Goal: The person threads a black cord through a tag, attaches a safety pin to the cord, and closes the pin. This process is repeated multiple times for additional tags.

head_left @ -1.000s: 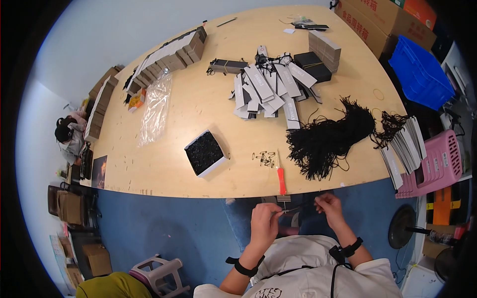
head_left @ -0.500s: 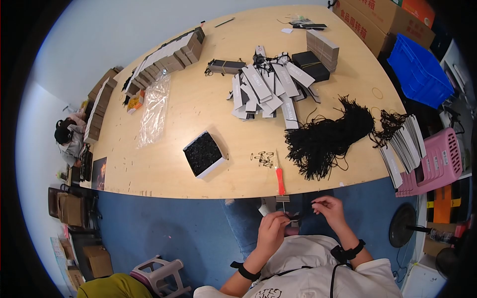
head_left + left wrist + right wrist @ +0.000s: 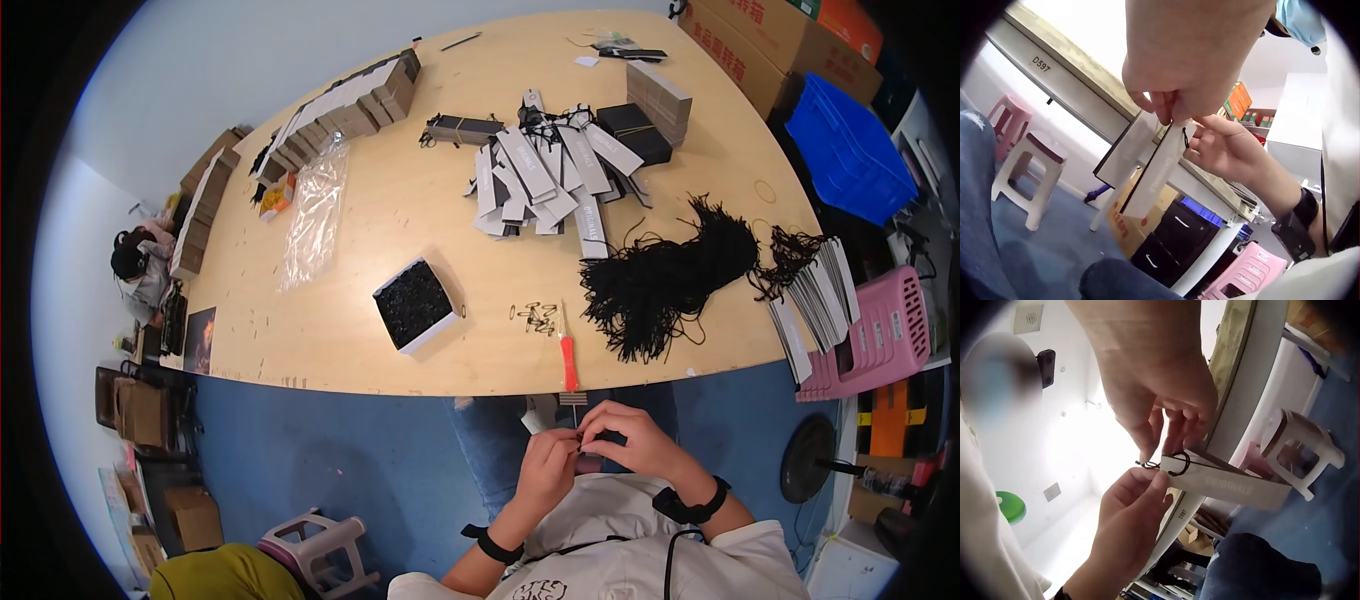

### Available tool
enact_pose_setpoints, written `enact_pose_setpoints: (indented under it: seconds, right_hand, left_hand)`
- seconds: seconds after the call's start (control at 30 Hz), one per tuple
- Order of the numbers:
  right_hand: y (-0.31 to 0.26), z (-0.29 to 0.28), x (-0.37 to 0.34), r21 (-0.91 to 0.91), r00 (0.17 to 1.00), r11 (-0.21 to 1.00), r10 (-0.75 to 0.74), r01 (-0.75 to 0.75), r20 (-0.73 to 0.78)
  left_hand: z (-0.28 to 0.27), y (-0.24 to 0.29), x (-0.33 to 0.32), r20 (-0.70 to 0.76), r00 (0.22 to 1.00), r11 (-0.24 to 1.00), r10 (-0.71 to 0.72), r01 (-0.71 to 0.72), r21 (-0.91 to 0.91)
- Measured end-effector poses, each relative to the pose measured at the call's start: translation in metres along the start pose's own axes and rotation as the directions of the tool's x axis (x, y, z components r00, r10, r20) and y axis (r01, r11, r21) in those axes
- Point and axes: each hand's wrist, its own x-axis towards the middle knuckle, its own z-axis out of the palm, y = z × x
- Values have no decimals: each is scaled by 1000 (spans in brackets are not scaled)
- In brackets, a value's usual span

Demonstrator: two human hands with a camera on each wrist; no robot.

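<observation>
My left hand (image 3: 545, 470) pinches the end of a long pale hang tag (image 3: 1229, 487) printed ORIGINALS, its thumb flat on the tag's corner. A second pale panel (image 3: 1125, 150) shows behind it in the left wrist view. A thin black cord (image 3: 1179, 464) loops through the tag's end. My right hand (image 3: 630, 440) is right beside the left, thumb and forefinger pinching the cord at its knotted end in the right wrist view. Both hands work over the lap, in front of the table edge. On the table nearby lies a red-handled awl (image 3: 568, 362).
Small dark metal pins (image 3: 538, 318) lie by the awl. A white box of black pieces (image 3: 413, 305) stands to the left. A heap of black cords (image 3: 670, 275), piled tags (image 3: 550, 175) and bundled stacks (image 3: 340, 110) occupy the table. A pink basket (image 3: 880, 330) stands at right.
My right hand, apart from the left earlier, has moved left to meet it at the tag's end. The left hand dropped slightly, then stayed nearly in place.
</observation>
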Motion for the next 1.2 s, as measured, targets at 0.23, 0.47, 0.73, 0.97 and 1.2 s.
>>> enact_pose_setpoints:
  seconds: [0.23, 0.47, 0.73, 0.97, 1.2]
  right_hand:
    - [2, -1, -8, 88, 998, 995, 53, -49, -45]
    - [7, -6, -10, 214, 996, 972, 93, -94, 14]
    - [12, -12, -11, 222, 980, 960, 141, -170, 140]
    - [13, -11, -15, 360, 975, 906, 212, -222, 67]
    - [14, -12, -19, 337, 977, 918, 210, -207, 29]
  left_hand:
    - [2, 2, -2, 18, 999, 995, -50, 51, -82]
    - [1, 1, -4, 88, 996, 993, -22, 32, -117]
    - [0, 0, -5, 122, 992, 995, 17, -5, -101]
    - [0, 8, -3, 115, 988, 967, -103, 126, -220]
    - [-3, 27, 4, 123, 943, 866, -310, 333, -373]
